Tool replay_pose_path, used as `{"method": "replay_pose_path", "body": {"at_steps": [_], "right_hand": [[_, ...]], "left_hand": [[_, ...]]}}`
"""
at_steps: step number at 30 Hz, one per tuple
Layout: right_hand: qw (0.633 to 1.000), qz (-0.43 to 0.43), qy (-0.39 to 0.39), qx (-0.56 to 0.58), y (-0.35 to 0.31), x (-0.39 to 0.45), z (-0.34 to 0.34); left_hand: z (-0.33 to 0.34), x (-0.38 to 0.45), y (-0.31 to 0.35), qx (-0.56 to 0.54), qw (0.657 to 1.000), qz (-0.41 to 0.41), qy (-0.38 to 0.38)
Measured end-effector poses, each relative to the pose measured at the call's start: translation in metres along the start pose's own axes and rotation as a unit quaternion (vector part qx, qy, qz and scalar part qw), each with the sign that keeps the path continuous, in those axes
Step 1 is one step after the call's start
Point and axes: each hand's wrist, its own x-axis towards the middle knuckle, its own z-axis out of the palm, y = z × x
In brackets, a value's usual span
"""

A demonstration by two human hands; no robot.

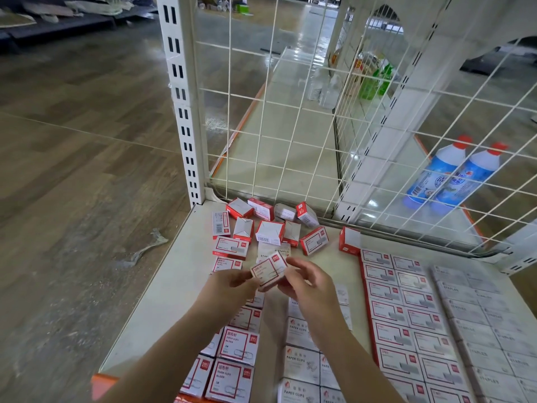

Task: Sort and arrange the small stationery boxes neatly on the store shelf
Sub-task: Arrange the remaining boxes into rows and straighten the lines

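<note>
Roughly halfway through the sorting, one red-and-white paper clip box [268,270] is pinched above the shelf [162,289] between the fingertips of the left hand [232,282] and right hand [305,279], neat rows [406,309] already laid rightward, a jumbled pile [261,228] left behind.

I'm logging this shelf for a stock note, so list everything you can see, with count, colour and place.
held box: one, red and white, above the shelf between both hands
loose boxes: a dozen or so, red and white, jumbled at the shelf's back
red-framed rows: two columns, right of the hands
pale rows: white, far right
near boxes: red and white, front edge
bottles: two, blue and white, red caps, behind the wire grid
shelf: one, cream
left hand: grip on the held box
right hand: grip on the held box
</note>
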Motion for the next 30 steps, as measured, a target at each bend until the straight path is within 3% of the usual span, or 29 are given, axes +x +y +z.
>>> {"method": "replay_pose_path", "body": {"at_steps": [7,12,21,30], "right_hand": [[0.994,-0.029,-0.081,-0.065,0.002,-0.003,0.001],[0.987,-0.049,-0.119,-0.093,0.007,-0.001,-0.006],[0.984,-0.06,-0.132,-0.103,0.008,0.0,-0.007],[0.989,-0.046,-0.086,-0.111,0.016,0.008,-0.007]], "left_hand": [[-0.008,0.0,0.001,-0.043,0.998,0.001,0.045],[-0.009,-0.001,0.001,-0.042,0.998,0.019,0.034],[-0.01,0.0,-0.002,-0.05,0.998,0.019,0.044],[-0.008,0.007,-0.002,-0.018,0.995,0.045,0.089]]}}
